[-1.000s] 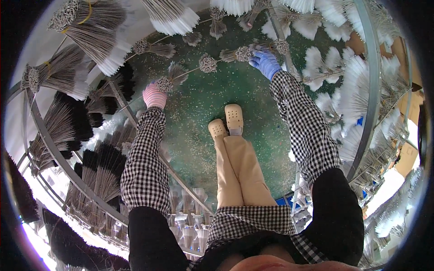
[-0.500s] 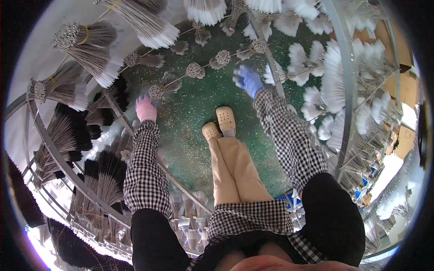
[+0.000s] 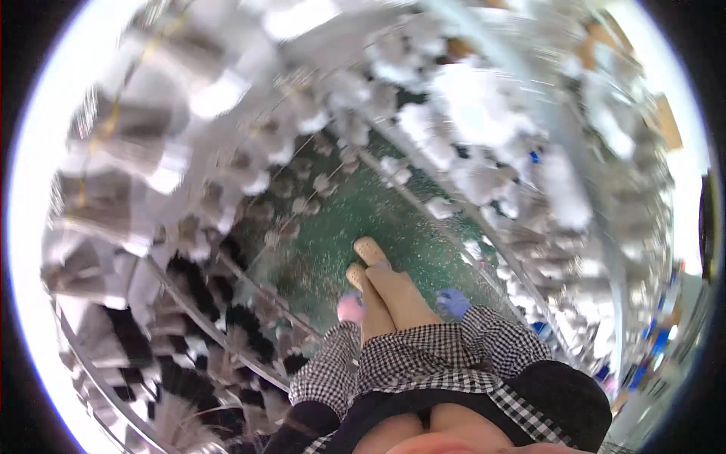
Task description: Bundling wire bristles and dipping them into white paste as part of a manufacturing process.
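1. Standing on the green floor (image 3: 393,219), the person looks down between curved racks; the view is heavily motion-blurred.
2. Left hand (image 3: 350,309), pink-gloved, sits low beside the left knee, near the shoes (image 3: 367,261). Whether its fingers are spread, closed or gripping cannot be told; nothing visible in it.
3. Right hand (image 3: 454,302), blue-gloved, sits close to the right thigh above the checked sleeve (image 3: 499,344). Finger state likewise cannot be told; no item seen in it.
4. Nearest things: dark brush bundles (image 3: 227,333) on the lower-left rack rail (image 3: 249,363), just beside the left hand; pale brush bundles (image 3: 469,181) hang along the right rail, apart from the right hand.
5. Small round tufts (image 3: 302,204) lie in a row across the far floor edge, well apart from both hands.
6. Judgement on placement: bundles appear hung head-outward on the rails so each can be reached from the centre standing spot; dark and pale kinds are kept on separate sides.
7. Change from the earlier frame: both arms were stretched forward, pink glove by the left rail tufts, blue glove at the far row of tufts. Now both hands are drawn back to the legs, and the head has tilted, shifting the shoes lower in view.
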A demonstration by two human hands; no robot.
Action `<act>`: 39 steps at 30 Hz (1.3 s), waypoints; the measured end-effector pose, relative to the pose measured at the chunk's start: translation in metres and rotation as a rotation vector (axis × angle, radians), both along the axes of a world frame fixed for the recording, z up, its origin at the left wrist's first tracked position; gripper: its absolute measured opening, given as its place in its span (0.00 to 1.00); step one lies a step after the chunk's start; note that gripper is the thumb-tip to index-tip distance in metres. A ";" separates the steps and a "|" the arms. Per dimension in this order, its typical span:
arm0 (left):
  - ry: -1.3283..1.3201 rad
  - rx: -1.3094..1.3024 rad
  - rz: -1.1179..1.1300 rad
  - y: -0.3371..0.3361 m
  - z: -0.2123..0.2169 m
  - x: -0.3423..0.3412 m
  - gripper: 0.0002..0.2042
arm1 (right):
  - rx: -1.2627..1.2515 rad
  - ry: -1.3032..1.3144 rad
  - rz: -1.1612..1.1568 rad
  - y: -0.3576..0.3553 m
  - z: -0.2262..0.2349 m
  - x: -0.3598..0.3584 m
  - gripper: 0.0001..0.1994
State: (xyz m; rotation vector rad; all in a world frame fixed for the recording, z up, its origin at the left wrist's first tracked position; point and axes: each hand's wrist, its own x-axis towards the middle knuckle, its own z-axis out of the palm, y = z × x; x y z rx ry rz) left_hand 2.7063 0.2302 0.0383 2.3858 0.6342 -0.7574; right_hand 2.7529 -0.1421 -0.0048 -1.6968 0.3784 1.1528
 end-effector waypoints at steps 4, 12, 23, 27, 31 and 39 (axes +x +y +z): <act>0.022 -0.142 -0.285 -0.034 0.053 0.001 0.19 | -0.073 -0.008 -0.453 -0.101 0.038 -0.066 0.19; -0.162 0.038 -0.791 0.050 0.047 0.044 0.17 | -0.441 -0.099 -0.233 -0.203 0.099 -0.244 0.11; -0.062 -0.082 -1.462 -0.337 0.096 0.057 0.14 | -0.502 -0.320 -0.522 -0.291 -0.071 -0.451 0.06; 0.112 -0.293 -1.683 -0.461 0.084 0.017 0.15 | -0.745 -0.199 -0.440 -0.339 -0.063 -0.533 0.11; -0.243 -0.048 -1.704 -0.579 0.062 -0.053 0.15 | 0.035 -0.108 -1.757 -0.369 -0.004 -0.575 0.12; 0.004 -0.420 -1.714 -0.799 0.086 -0.172 0.14 | -0.067 -0.271 -2.193 -0.379 0.005 -0.614 0.13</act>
